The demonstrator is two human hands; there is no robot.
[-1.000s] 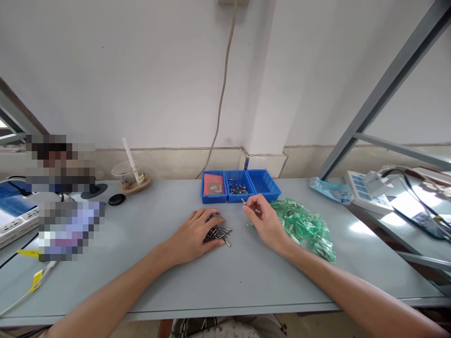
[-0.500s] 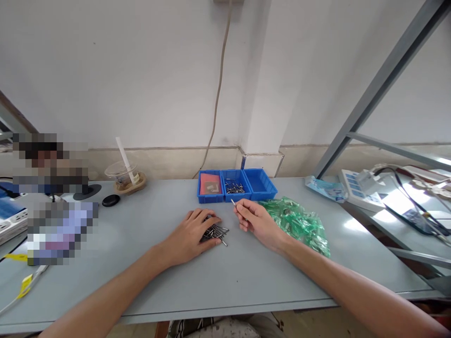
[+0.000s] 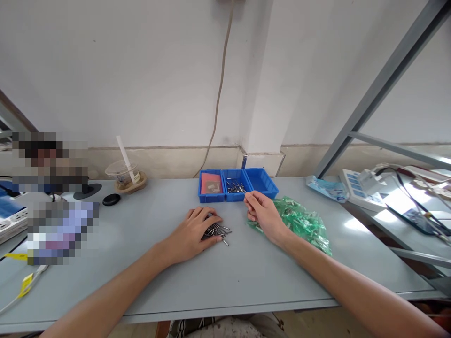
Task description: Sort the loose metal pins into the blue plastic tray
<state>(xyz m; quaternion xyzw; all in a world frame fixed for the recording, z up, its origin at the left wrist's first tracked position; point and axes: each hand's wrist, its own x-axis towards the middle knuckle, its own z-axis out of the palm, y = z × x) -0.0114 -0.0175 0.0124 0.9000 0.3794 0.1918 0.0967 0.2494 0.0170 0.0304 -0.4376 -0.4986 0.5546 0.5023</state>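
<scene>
My left hand (image 3: 193, 231) lies palm down on the grey table (image 3: 225, 277), fingers curled over a small pile of thin metal pins (image 3: 219, 231). My right hand (image 3: 264, 213) is raised a little to the right, its thumb and forefinger pinched on one metal pin (image 3: 243, 190) whose tip points toward the middle compartment of the blue tray (image 3: 237, 185). That compartment holds several similar pins. The left compartment holds a reddish card; the right one looks bare.
A heap of green plastic bags (image 3: 303, 223) lies right of my right hand. A clear cup with a straw (image 3: 124, 174) and a black puck (image 3: 111, 199) stand at the back left. Power strips and cables (image 3: 387, 188) sit on the right.
My right hand has moved right and toward the blue tray with the pin still pinched. My left hand has stayed on the pile of pins.
</scene>
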